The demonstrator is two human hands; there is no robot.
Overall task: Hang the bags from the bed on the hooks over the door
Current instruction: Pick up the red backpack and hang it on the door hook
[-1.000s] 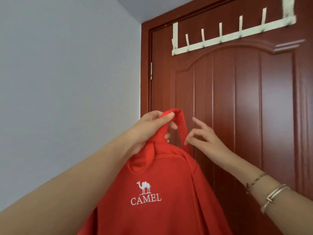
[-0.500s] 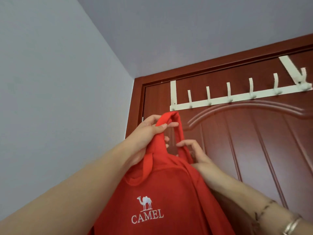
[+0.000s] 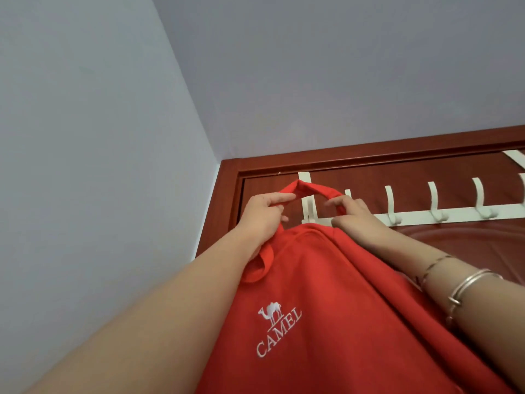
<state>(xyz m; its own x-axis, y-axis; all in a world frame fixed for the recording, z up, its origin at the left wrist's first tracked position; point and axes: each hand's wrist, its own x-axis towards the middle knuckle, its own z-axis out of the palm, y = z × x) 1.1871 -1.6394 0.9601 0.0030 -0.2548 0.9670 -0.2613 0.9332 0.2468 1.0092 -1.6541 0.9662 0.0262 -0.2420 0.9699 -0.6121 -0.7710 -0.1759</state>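
Red fabric fills the near right of the view: a red backpack with a white camel logo and the word CAMEL stitched on its front, raised in front of a dark red-brown door. Its top carry loop is stretched between both hands. The left hand is closed on the loop's left end, thumb and fingers pinching the strap, while a second strap loops out below the wrist. The right hand pinches the loop's right end, fingers curled around it. Bracelets sit on the right wrist. Just behind the loop hangs a white over-door hook rack; the loop's peak lies in front of the rack's left bracket, near the leftmost hook, which is partly hidden by the right hand. Whether the loop touches any hook cannot be told. Further hooks to the right carry nothing. A pale grey wall stands at left.
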